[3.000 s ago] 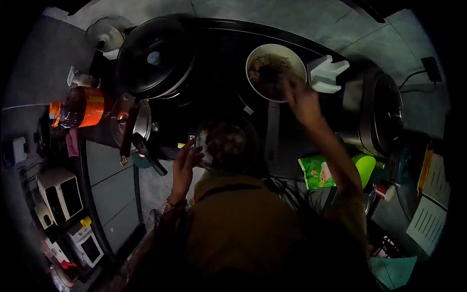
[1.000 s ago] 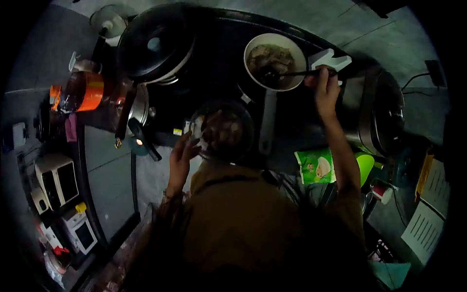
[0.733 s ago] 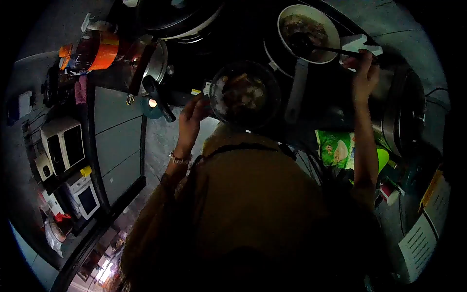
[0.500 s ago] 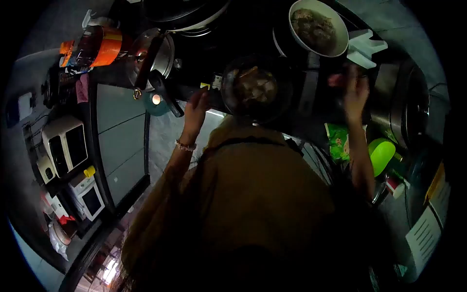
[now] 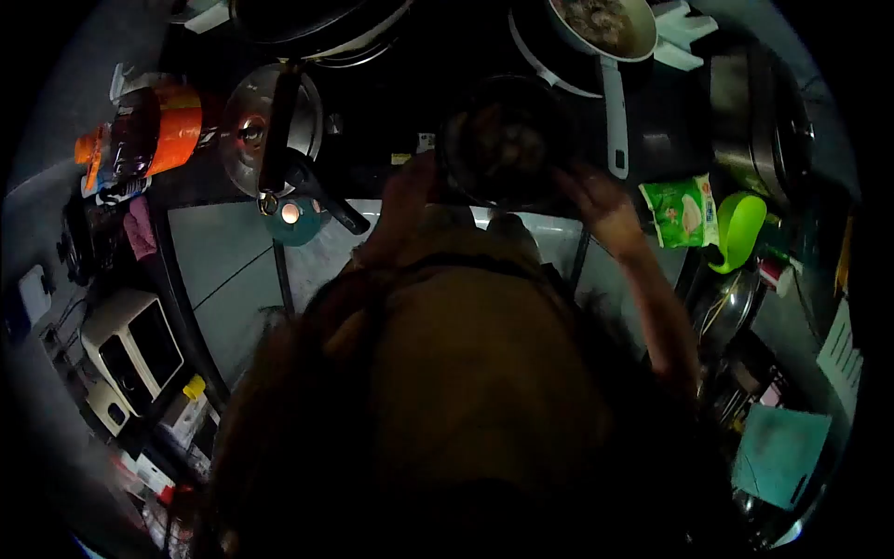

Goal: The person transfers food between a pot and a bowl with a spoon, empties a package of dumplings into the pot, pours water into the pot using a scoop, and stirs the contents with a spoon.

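Observation:
A dark bowl (image 5: 503, 144) with pieces of food in it is near the counter's front edge. My right hand (image 5: 601, 205) is at its right side, the fingers against the rim. At the bowl's left side is my left hand (image 5: 408, 196), dark and blurred, its fingers hard to make out. Farther back stands a pale pan (image 5: 643, 35) with meat in it, its grey handle (image 5: 616, 121) pointing toward me. No spoon shows in either hand.
A large lidded pan (image 5: 307, 19) is at the back left, with a glass lid (image 5: 237, 126) and an orange-labelled bottle (image 5: 172, 126) nearer. On the right are a green packet (image 5: 678, 212), a lime-green scoop (image 5: 742, 228) and a metallic appliance (image 5: 754, 121).
My right hand has left the pan's dark spoon and come down to the bowl. My left hand is closer to the bowl. The view has shifted, and the pan sits higher in it.

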A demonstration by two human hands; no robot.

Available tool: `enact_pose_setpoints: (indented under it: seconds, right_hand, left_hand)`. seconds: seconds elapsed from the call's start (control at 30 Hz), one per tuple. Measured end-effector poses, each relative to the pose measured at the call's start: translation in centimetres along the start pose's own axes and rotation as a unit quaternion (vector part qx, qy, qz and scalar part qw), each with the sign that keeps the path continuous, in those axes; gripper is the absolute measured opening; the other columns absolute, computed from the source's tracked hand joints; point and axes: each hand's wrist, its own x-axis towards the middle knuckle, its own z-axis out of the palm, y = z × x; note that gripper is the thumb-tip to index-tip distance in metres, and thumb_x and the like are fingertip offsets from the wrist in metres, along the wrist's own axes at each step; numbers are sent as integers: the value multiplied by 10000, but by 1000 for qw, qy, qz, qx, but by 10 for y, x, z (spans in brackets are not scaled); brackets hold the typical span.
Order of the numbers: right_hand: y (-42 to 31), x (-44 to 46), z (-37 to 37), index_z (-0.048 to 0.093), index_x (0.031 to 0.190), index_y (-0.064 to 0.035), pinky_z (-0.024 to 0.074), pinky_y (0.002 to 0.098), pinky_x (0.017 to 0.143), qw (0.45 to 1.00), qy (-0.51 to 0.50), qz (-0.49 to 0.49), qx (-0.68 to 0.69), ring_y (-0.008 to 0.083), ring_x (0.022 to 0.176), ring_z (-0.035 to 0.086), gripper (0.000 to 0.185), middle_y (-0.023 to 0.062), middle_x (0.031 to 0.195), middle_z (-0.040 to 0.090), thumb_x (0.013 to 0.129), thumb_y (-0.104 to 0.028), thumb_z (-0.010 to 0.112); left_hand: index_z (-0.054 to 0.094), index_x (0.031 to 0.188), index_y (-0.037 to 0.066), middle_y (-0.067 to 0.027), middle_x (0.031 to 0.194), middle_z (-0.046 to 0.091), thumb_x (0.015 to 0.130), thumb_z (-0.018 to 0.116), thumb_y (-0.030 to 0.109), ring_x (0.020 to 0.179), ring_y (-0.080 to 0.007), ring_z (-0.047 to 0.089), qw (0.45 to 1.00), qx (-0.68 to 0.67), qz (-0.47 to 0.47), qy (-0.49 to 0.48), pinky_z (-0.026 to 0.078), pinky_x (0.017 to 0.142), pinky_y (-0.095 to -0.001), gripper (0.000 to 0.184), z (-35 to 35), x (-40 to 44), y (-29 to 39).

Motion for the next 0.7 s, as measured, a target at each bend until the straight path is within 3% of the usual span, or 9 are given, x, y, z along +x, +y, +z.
enact_pose_setpoints:
  seconds: [0.13, 0.27, 0.37, 0.4, 0.47, 0.5, 0.53, 0.63, 0.7]
  right_hand:
    - [-26, 10, 36, 596, 1053, -79, 518, 352, 663, 994, 53, 86, 40, 257, 836, 617, 273, 119, 995, 597, 788, -38, 552]
    - [-28, 14, 41, 597, 1017, -46, 489, 316, 595, 946, 138, 253, 149, 234, 694, 619, 200, 143, 763, 601, 891, -157, 488]
    - [-31, 11, 32, 599, 1014, -34, 462, 269, 574, 910, 139, 312, 235, 176, 645, 612, 246, 140, 715, 613, 922, -206, 449]
    - [-31, 7, 30, 601, 1016, -30, 448, 241, 568, 901, 112, 324, 267, 137, 645, 609, 270, 131, 728, 630, 931, -227, 437]
    - [-25, -9, 42, 597, 1031, -31, 441, 221, 576, 881, 104, 345, 308, 105, 669, 601, 281, 115, 751, 644, 934, -236, 431]
    - [-24, -13, 44, 595, 1039, -32, 437, 211, 581, 869, 102, 355, 329, 89, 681, 597, 286, 107, 763, 652, 935, -240, 428]
    - [-24, -18, 45, 593, 1046, -33, 433, 200, 585, 857, 100, 364, 350, 73, 693, 592, 292, 99, 775, 659, 937, -244, 425]
    - [-27, -23, 36, 585, 1053, -26, 460, 249, 564, 813, 165, 353, 432, 105, 616, 595, 263, 132, 716, 634, 928, -208, 442]
    - [-24, -30, 31, 585, 1065, -44, 478, 246, 631, 812, 155, 351, 440, 135, 717, 621, 234, 125, 819, 646, 919, -173, 454]
  left_hand:
    - [434, 1239, 64, -84, 1038, 587, 886, 445, 473, 882, -179, 566, 976, -88, -183, -75, 451, 765, -298, 540, 19, -17, 14]
    - [413, 1251, 74, -120, 1067, 574, 862, 428, 546, 928, -213, 557, 951, -202, -225, -59, 441, 791, -326, 612, 35, -24, 7]
    - [407, 1255, 78, -145, 1116, 550, 862, 353, 595, 976, -228, 541, 950, -242, -182, -73, 427, 822, -351, 653, 26, -13, -19]
    - [392, 1265, 71, -151, 1150, 531, 861, 310, 612, 1006, -238, 530, 982, -63, 0, -178, 418, 845, -358, 681, 13, -5, -42]
    - [377, 1274, 64, -157, 1183, 512, 861, 268, 629, 1037, -248, 520, 938, 121, 179, -271, 408, 868, -364, 709, 18, -10, -43]
    - [357, 1287, 52, -167, 1202, 497, 855, 252, 643, 1069, -263, 503, 980, -48, 9, -194, 401, 883, -377, 740, 30, -22, -12]
    - [336, 1301, 40, -177, 1220, 482, 848, 235, 656, 1102, -278, 485, 958, -213, -161, -103, 393, 899, -389, 771, 37, -30, 5]
    - [314, 1317, 27, -191, 1216, 481, 835, 255, 669, 1125, -304, 470, 958, -225, -173, -40, 383, 914, -412, 805, 44, -35, 5]
    - [304, 1323, 27, -188, 1216, 482, 831, 263, 672, 1122, -306, 470, 962, -217, -161, -36, 379, 918, -418, 812, 45, -39, 4]
